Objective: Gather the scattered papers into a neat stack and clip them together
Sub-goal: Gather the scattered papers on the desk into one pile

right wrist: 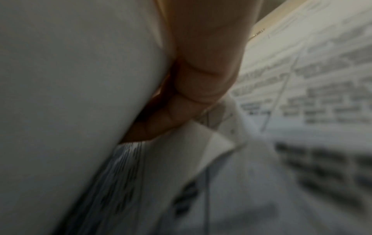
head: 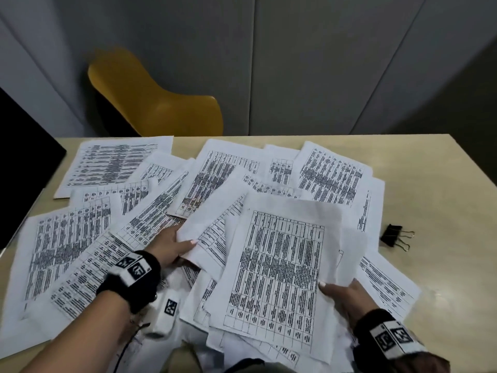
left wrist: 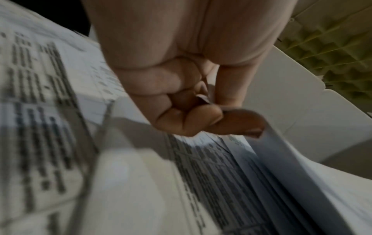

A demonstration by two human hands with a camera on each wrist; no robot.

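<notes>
Several printed sheets [head: 88,232] lie scattered and overlapping across the beige table [head: 435,184]. A loose bundle of papers [head: 277,275] is lifted off the pile at centre. My left hand [head: 174,247] pinches the bundle's left edge, thumb on top. In the left wrist view the left hand [left wrist: 187,114] curls its fingers under the sheets [left wrist: 281,159]. My right hand [head: 341,294] grips the bundle's right edge, thumb on top. The right wrist view shows the right hand [right wrist: 181,114] with its fingers under the paper [right wrist: 70,95]. A black binder clip [head: 392,235] lies on the table at the right, apart from both hands.
A yellow chair [head: 150,100] stands behind the table's far edge. A black monitor [head: 24,157] sits at the left. Grey wall panels [head: 322,63] close off the back. Bare tabletop shows at the right around the clip.
</notes>
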